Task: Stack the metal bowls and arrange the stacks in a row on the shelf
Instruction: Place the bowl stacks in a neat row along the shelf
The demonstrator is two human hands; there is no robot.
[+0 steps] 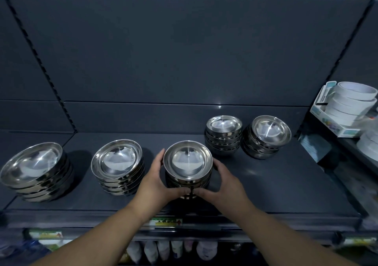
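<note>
Several stacks of shiny metal bowls stand on a dark shelf (266,184). I hold the middle stack (187,161) from both sides near the shelf's front: my left hand (157,182) wraps its left side and my right hand (222,184) its right, thumbs meeting at its base. To the left stand a second stack (117,164) and a far-left stack (34,168). Farther back on the right are two more stacks, one (224,133) beside the other (268,135).
A box of white tape rolls (347,106) sits on the neighbouring shelf at right. The shelf's back panel (184,61) rises behind the bowls. Price labels (165,222) line the front edge, and packaged goods (173,249) hang below.
</note>
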